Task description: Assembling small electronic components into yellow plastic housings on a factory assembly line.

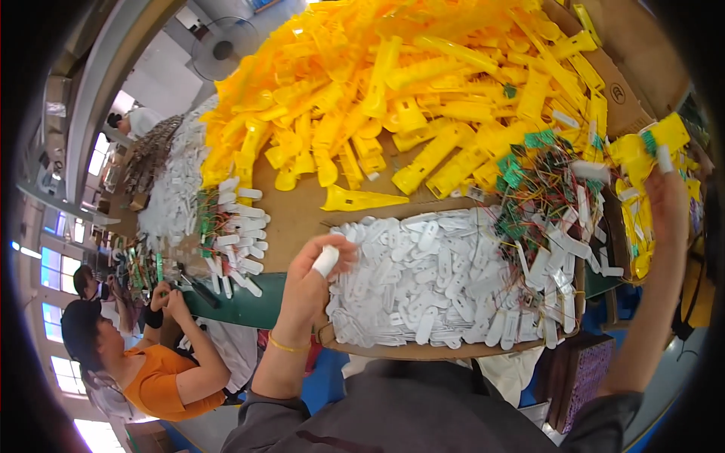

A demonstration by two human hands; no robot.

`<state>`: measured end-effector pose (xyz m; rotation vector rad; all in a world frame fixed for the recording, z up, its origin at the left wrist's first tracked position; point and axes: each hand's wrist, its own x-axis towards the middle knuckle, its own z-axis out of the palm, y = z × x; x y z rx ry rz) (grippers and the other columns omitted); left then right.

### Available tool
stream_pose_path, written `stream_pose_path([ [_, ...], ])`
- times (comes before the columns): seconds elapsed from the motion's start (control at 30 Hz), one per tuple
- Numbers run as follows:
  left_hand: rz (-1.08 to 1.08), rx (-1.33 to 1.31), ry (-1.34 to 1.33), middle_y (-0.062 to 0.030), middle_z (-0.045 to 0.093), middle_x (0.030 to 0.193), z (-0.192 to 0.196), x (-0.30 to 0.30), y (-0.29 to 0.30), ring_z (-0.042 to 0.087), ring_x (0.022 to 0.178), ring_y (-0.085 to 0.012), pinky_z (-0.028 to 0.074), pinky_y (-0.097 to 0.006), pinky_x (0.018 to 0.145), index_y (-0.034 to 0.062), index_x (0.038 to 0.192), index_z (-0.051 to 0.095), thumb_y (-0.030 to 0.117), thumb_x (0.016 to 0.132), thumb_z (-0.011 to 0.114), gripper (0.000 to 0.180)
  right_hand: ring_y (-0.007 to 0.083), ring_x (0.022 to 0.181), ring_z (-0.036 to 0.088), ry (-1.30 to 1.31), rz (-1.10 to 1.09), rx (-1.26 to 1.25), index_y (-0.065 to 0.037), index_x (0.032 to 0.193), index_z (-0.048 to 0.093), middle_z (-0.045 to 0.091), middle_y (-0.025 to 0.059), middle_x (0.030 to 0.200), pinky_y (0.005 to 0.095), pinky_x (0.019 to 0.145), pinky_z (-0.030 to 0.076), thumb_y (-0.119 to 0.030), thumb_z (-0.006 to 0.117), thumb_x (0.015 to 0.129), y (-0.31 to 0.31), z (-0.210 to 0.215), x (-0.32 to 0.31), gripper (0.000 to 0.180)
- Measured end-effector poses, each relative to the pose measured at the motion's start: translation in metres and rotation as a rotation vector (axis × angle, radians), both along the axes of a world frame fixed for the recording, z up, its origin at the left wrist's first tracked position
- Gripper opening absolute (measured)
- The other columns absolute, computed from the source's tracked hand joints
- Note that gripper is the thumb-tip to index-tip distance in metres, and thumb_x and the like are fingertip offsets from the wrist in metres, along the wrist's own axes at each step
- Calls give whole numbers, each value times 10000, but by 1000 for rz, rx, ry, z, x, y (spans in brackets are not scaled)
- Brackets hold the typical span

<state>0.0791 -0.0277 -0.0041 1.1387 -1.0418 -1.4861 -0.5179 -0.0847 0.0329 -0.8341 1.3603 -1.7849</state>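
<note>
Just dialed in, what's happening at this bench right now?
A person sits at a table heaped with yellow plastic housings. Their left hand pinches a small white plastic piece above a cardboard tray full of similar white pieces. Their right hand is raised at the far right, beside yellow parts fitted with green circuit boards. A bundle of wired boards lies between them. Other workers sit to the left.

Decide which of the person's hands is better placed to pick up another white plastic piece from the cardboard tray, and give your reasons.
Probably the left. The left hand hovers at the edge of the cardboard tray, right beside the white plastic pieces, pinching one already. The right hand is raised far off by the yellow parts.
</note>
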Motion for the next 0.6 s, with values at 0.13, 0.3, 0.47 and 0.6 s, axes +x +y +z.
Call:
stream_pose_path([
  [0.13,111,-142,-450,-75,595,931,-2,21,-60,583,814,-139,474,-265,727,7,1058,536,124,904,468,205,258,1238,398,310,-169,76,14,1289,400,418,157,1323,389,1023,326,-219,442,907,5,37,-6,449],
  [0.3,22,-280,-1110,-127,627,923,-1,22,-124,617,818,-225,488,-318,696,23,995,585,70,829,521,184,219,1069,561,328,118,101,9,1173,540,595,130,1125,353,923,429,-156,513,849,66,39,203,365],
  [0.47,-501,-486,-1541,-161,632,929,-27,16,-164,604,839,-335,480,-400,716,74,951,634,59,714,575,245,165,868,608,247,901,220,34,1019,606,623,99,927,275,761,478,-1,568,802,111,-7,295,224],
  [0.6,-765,-294,-1880,-150,638,933,-21,6,-174,611,892,-322,487,-390,746,74,936,636,145,692,592,258,176,784,610,601,731,188,1,988,621,618,85,832,277,698,480,58,566,738,110,-29,310,263],
])
